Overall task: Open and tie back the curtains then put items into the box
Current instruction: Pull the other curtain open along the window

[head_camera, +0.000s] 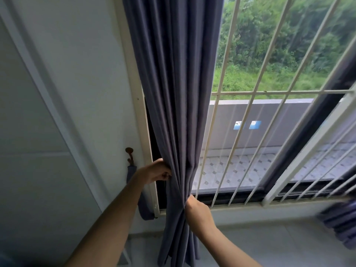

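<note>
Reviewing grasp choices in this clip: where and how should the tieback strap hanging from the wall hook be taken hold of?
Grip the tieback strap on its hanging stretch just below the wall hook, coming from the right with the left hand, which is closest. It hangs flat and limp against the wall, so a pinch across its width suits it. Lower down it passes behind the forearm. Both hands now grip the gathered curtain.

No writing, label, brand or number can be read anywhere in the view. Two small blue panels are seen on the grey wall outside the window — whatever is printed on them cannot be made out.
</note>
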`<act>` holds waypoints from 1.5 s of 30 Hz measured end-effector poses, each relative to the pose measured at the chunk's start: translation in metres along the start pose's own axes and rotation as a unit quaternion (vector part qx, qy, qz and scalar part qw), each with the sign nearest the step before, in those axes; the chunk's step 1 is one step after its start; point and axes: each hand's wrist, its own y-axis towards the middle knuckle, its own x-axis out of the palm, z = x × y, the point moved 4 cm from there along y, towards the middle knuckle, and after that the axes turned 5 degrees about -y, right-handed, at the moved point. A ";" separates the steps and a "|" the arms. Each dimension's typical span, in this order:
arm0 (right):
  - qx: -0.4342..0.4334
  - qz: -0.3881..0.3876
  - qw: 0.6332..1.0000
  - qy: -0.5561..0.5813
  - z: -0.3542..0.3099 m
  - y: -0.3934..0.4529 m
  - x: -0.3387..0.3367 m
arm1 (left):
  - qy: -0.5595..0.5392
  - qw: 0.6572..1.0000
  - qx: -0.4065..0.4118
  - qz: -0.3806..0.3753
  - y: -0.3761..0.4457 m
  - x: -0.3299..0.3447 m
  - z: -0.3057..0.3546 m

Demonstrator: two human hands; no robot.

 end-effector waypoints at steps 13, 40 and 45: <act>0.070 0.024 0.997 -0.016 -0.005 0.009 -0.008 | -0.014 0.960 0.155 0.234 -0.017 0.021 -0.034; 0.103 0.016 0.993 -0.062 -0.007 0.010 0.015 | 0.087 0.882 0.285 0.364 -0.051 0.011 -0.062; 0.065 -0.020 0.983 -0.171 -0.027 0.013 0.020 | 0.122 0.872 0.299 0.368 -0.061 0.015 -0.059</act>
